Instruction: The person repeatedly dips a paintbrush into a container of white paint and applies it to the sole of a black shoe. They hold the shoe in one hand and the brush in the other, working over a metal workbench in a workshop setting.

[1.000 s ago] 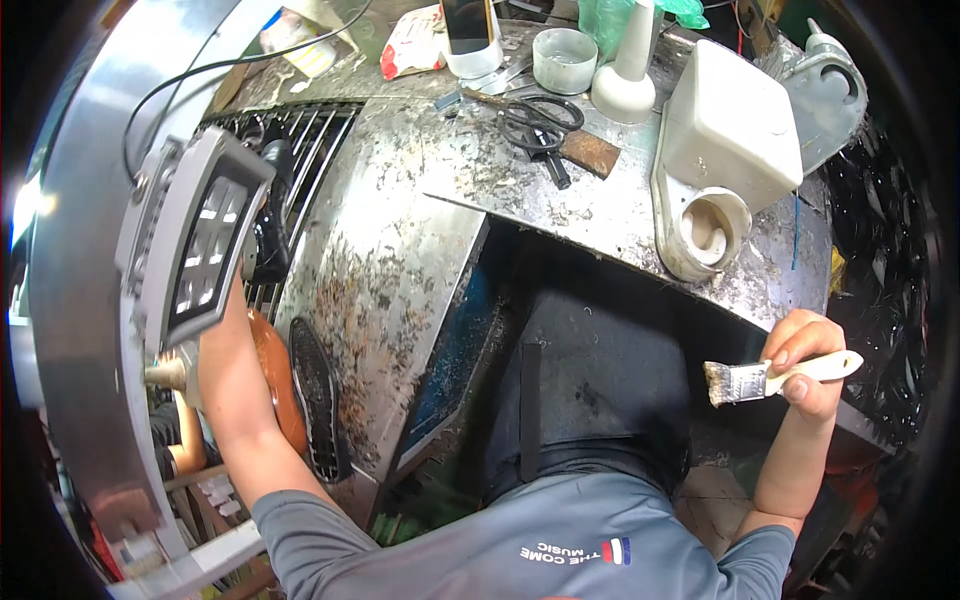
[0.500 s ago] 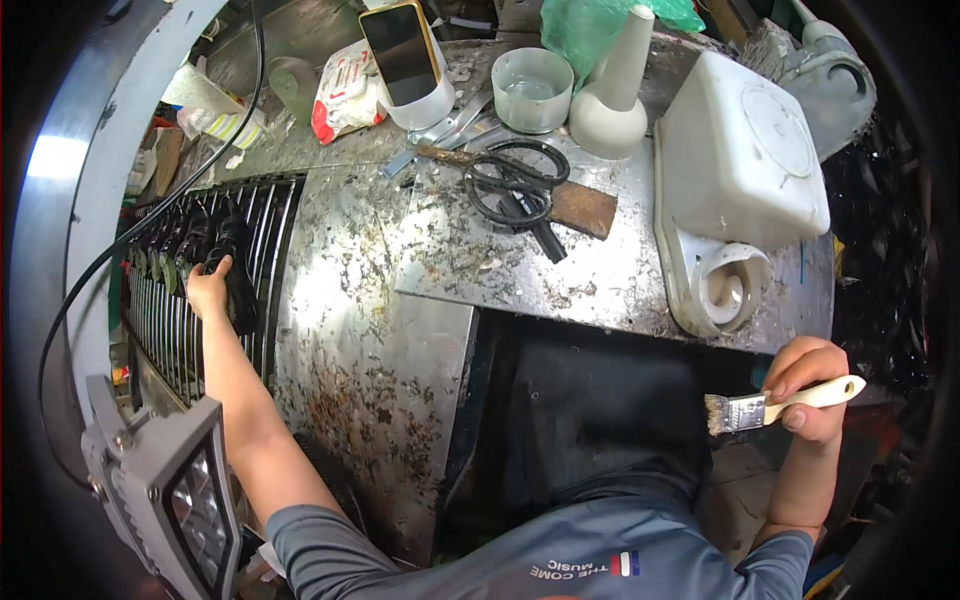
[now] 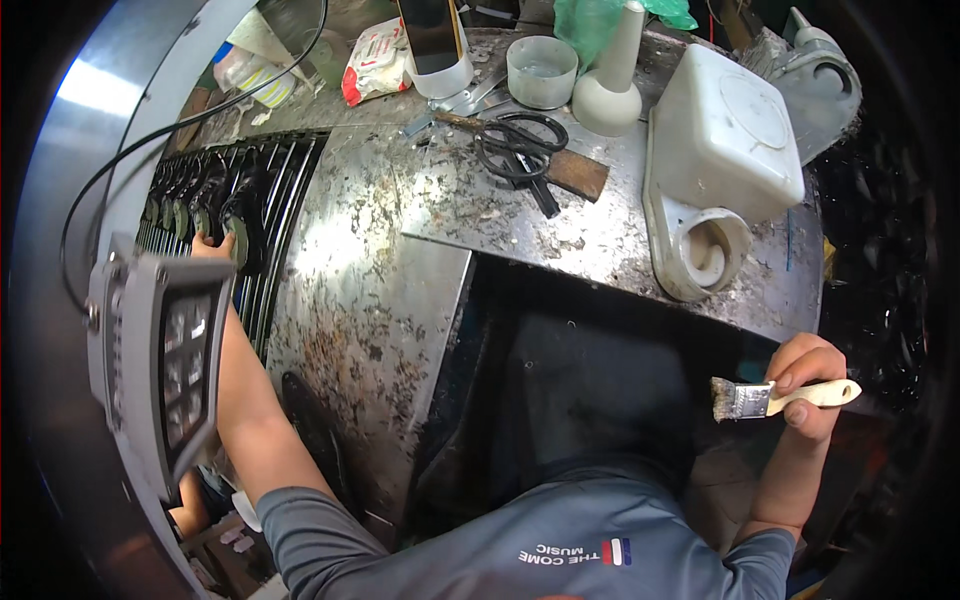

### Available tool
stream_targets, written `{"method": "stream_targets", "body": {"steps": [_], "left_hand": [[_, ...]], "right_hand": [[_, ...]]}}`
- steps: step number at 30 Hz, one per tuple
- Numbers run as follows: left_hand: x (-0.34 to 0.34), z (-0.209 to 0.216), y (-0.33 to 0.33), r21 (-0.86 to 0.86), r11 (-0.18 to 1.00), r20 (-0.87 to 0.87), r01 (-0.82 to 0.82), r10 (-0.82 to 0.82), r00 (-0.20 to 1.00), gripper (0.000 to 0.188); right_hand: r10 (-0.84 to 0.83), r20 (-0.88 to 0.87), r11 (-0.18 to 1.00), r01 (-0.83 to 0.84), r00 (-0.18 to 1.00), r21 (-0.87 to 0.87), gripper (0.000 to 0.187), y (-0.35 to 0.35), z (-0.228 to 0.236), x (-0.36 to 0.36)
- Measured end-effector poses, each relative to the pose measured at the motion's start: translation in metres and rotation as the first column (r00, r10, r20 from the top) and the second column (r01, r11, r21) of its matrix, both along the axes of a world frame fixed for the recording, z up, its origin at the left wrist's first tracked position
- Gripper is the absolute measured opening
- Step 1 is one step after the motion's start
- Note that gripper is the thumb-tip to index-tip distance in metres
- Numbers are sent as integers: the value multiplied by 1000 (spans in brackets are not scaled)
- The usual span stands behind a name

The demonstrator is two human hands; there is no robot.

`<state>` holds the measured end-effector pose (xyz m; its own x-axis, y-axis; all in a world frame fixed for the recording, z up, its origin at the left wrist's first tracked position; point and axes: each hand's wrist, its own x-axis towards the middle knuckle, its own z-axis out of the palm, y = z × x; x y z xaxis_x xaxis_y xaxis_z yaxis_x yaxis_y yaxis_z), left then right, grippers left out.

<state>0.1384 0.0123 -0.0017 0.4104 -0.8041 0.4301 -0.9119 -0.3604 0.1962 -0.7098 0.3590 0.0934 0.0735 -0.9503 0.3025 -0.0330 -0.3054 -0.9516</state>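
Note:
My left hand (image 3: 213, 245) reaches far left to a row of black shoes (image 3: 244, 205) with greenish soles, standing on a rack of metal bars (image 3: 285, 225). Its thumb and a finger are at the lower end of the nearest shoes and look closed on one; a floodlight partly covers the hand and wrist. At the right, my right hand (image 3: 808, 385) grips a flat paintbrush (image 3: 740, 399) by its pale handle, bristles pointing left. The brush is in the air in front of the table's near edge, touching nothing else.
Scissors (image 3: 520, 145) lie on the stained metal table (image 3: 350, 220) beside a rusty plate (image 3: 578, 175). Behind stand a phone (image 3: 432, 35), a wipes pack (image 3: 377, 62), a clear cup (image 3: 541, 72) and a cone-necked bottle (image 3: 607, 100). A white container (image 3: 725, 140) stands right; the grey floodlight (image 3: 165, 370) juts in left.
The view has shifted, and the floodlight now hides more of my left forearm. My left hand has moved farther up along the shoes; a greenish sole now faces it. My right hand still holds the brush.

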Motion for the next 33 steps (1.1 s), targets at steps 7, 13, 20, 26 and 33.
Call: {"method": "stream_targets", "body": {"steps": [7, 13, 20, 26, 33], "left_hand": [[-246, 58, 116, 275, 890, -146, 365, -336, 930, 65], [-413, 75, 248, 216, 497, -435, 841, -722, 538, 49], [-521, 23, 348, 58, 310, -848, 949, -486, 210, 47], [-540, 0, 368, 87, 257, -804, 962, -553, 220, 45], [-530, -8, 372, 110, 225, -722, 968, -651, 233, 46]], "right_hand": [[-237, -4, 971, 237, 972, 35, 38, 64, -19, -20], [-408, -62, 910, 411, 911, 54, 26, 92, -34, -42], [-838, -350, 543, 704, 419, -457, 26, 119, -40, -151], [-852, -407, 263, 403, -330, -877, 56, 75, -7, -273], [-532, -796, 447, 703, -289, -554, 58, 62, -27, -448]]}}
